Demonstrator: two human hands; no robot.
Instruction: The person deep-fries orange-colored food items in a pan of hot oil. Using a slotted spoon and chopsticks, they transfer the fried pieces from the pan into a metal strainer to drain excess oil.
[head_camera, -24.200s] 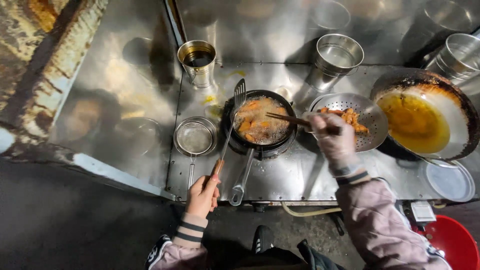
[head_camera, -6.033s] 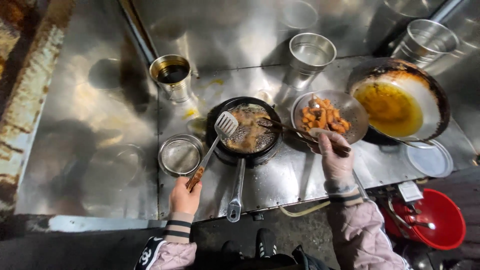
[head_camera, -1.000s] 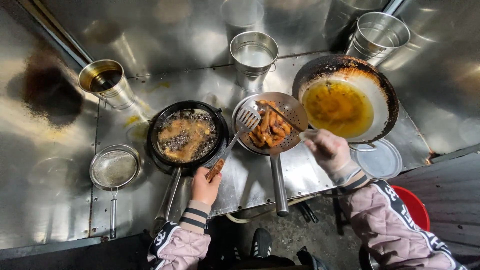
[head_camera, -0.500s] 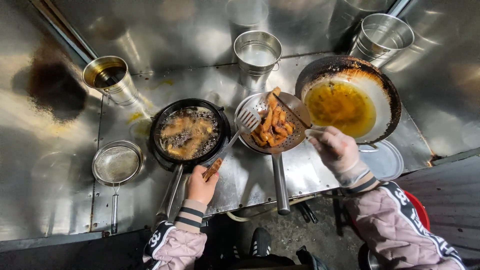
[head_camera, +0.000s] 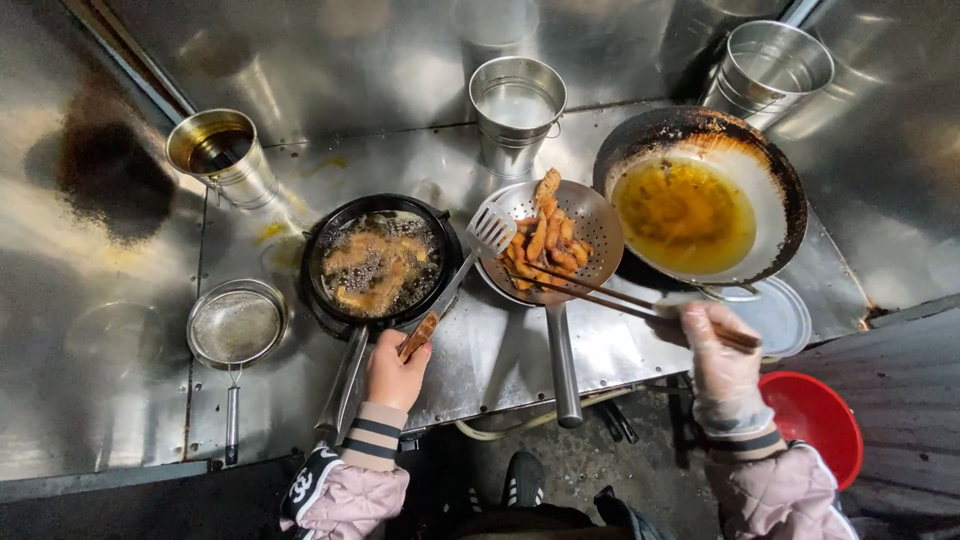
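At centre, on the steel table (head_camera: 130, 400), a perforated strainer (head_camera: 595, 215) holds a heap of golden fried strips (head_camera: 545, 245), piled toward its nine o'clock side; that much of the frying looks done and drained; the strainer's long handle runs down toward six o'clock, free of either hand. Just at its nine o'clock, rims nearly touching, sits a black pan (head_camera: 378, 262) of bubbling oil with several pieces browning in it; by my reading these are the share left to lift out. The left hand (head_camera: 397, 372) is closed around the wooden grip of a slotted turner (head_camera: 490, 228), whose blade hangs over the gap between pan and strainer, with nothing on it that I can make out. The right hand (head_camera: 722, 362), in a clear glove, pinches a pair of long chopsticks (head_camera: 620, 298); their tips reach the strips at the strainer's lower edge. At three o'clock of the strainer a big wok (head_camera: 700, 205) holds yellow oil and no food; a flat lid (head_camera: 775, 315) lies partly under it. Steel buckets (head_camera: 517, 105) stand at twelve and two o'clock; a can (head_camera: 218, 155) of dark oil stands at ten o'clock of the pan; a fine-mesh sieve (head_camera: 237, 325) rests at eight o'clock; a red bucket (head_camera: 818, 425) sits on the floor at five o'clock.
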